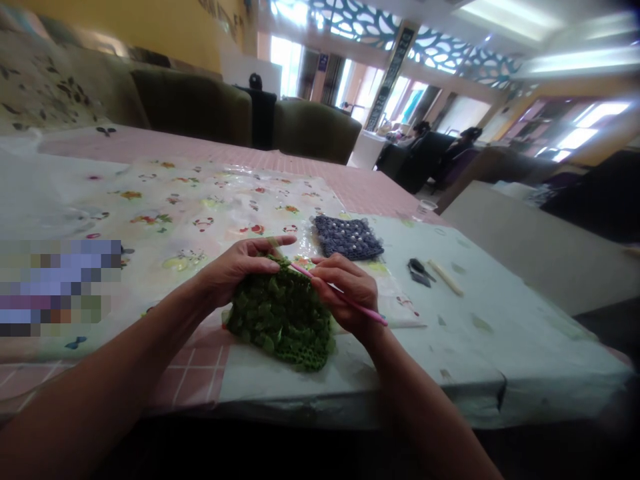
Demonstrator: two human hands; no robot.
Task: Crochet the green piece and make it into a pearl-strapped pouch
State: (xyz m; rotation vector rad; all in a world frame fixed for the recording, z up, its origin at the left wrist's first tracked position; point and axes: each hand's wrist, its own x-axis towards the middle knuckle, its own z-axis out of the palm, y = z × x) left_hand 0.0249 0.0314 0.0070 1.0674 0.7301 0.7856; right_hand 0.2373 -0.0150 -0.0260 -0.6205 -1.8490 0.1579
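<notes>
A dark green crocheted piece point(283, 317) with leaf-like bits over its face hangs above the table's front edge. My left hand point(245, 263) pinches its top edge between thumb and fingers, with the index finger stretched out to the right. My right hand point(347, 290) is closed around a pink crochet hook point(360, 308), whose tip meets the top edge of the green piece near my left thumb. Just beyond my right hand lies a grey-blue crocheted piece point(347, 238) dotted with white beads.
Small black scissors point(421, 273) and a pale stick point(447, 278) lie to the right on the covered table point(470, 340). A blurred-out patch point(55, 287) covers something at left. Chairs point(315, 130) stand along the far side; people sit in the background.
</notes>
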